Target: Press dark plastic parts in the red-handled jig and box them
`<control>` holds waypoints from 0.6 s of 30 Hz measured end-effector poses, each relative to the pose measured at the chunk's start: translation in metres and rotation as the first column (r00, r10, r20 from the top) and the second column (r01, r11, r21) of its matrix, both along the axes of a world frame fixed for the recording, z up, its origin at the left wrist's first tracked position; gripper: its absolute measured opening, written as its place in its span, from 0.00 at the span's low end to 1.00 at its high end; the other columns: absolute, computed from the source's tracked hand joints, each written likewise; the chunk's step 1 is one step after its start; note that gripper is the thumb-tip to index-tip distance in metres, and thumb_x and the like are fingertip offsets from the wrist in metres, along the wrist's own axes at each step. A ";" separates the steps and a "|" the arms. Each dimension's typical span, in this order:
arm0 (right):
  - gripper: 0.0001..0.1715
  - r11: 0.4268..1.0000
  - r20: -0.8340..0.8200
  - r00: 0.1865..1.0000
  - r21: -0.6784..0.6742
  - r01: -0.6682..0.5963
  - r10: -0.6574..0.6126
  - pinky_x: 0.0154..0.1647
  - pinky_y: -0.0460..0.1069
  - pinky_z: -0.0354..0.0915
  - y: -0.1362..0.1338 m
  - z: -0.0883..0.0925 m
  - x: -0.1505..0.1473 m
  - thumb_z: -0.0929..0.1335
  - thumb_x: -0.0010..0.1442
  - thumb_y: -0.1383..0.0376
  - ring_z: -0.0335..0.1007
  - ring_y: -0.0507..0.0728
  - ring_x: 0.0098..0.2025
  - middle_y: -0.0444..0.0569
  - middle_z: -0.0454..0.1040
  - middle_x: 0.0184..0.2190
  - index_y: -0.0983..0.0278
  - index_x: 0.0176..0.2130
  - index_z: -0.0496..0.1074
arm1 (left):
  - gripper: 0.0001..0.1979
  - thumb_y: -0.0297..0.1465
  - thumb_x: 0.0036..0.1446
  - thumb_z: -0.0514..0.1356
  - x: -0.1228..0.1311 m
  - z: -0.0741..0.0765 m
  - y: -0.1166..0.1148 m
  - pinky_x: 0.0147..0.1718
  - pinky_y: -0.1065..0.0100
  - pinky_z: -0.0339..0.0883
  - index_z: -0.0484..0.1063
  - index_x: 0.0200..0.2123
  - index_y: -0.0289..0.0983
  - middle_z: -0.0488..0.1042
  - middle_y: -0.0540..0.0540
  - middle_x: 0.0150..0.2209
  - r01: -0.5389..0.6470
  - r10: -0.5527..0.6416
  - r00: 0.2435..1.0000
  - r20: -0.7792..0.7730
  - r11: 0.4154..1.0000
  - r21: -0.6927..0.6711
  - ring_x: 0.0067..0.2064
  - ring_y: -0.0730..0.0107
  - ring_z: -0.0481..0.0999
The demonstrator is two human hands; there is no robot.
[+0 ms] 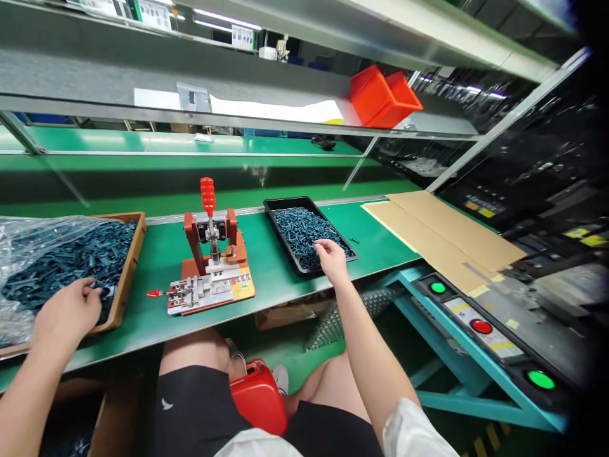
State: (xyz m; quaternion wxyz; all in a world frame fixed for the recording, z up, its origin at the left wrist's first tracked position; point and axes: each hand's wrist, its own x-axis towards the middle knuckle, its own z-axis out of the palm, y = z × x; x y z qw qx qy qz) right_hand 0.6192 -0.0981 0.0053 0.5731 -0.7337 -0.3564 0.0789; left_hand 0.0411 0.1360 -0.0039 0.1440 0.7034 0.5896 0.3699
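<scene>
Many small dark pieces fill the black tray — pinch lightly there with your right hand; your left hand curls at the brown tray — I can't tell whether either grips anything.

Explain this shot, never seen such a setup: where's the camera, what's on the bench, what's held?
There's no robot: a head-worn camera looks forward and down at a seated person's bare hands. On the green bench stands a hand-operated fixture with an upright red handle. The left hand is at a brown bin of small dark blue-green pieces; the right hand is at a black tray of similar pieces. Whether either grips one is too small to tell.
</scene>
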 end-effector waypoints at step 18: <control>0.18 0.924 -0.183 0.913 0.187 -0.332 0.365 0.31 0.51 0.70 0.037 -0.012 -0.110 0.68 0.60 0.52 0.74 0.56 0.31 0.49 0.77 0.32 0.61 0.42 0.77 | 0.09 0.26 0.50 0.58 0.011 0.012 -0.016 0.59 0.41 0.68 0.74 0.36 0.39 0.67 0.45 0.32 -0.094 0.108 0.981 -0.162 0.991 0.094 0.49 0.50 0.73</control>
